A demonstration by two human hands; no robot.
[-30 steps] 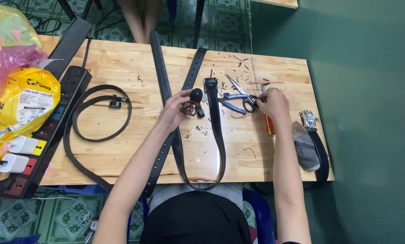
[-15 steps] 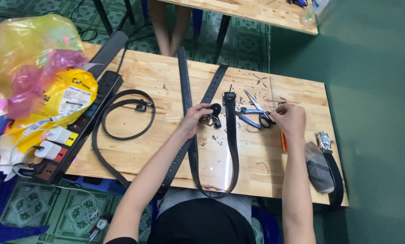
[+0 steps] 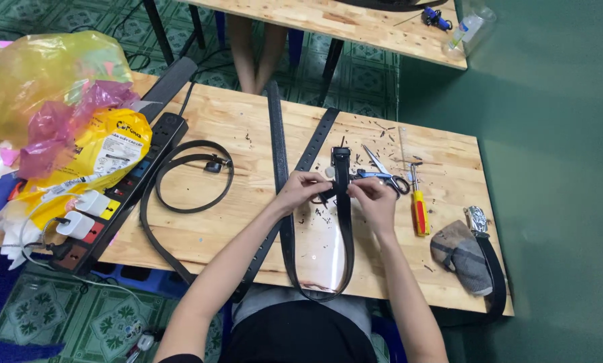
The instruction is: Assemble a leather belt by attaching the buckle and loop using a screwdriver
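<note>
A black belt (image 3: 346, 232) lies looped on the wooden table (image 3: 247, 121), its buckle end (image 3: 341, 156) pointing away from me. My left hand (image 3: 301, 189) and my right hand (image 3: 375, 199) meet at the strap just below the buckle, fingers pinched on it and on a small dark part I cannot make out. A second long black strap (image 3: 277, 144) runs beside my left hand. Scissors with blue handles (image 3: 381, 171) lie just past my right hand. A yellow and red screwdriver (image 3: 419, 208) rests to its right.
A coiled black belt (image 3: 185, 176) lies left of centre. A black power strip (image 3: 123, 191) with white plugs runs along the left edge, beside yellow and pink plastic bags (image 3: 59, 114). At the right edge sit a grey cloth (image 3: 459, 254) and a belt with a silver buckle (image 3: 490, 259). Another person's legs (image 3: 254, 47) stand behind the table.
My right hand has come in from the scissors area to join my left hand on the belt. The camera view has shifted, showing more of the bags and floor.
</note>
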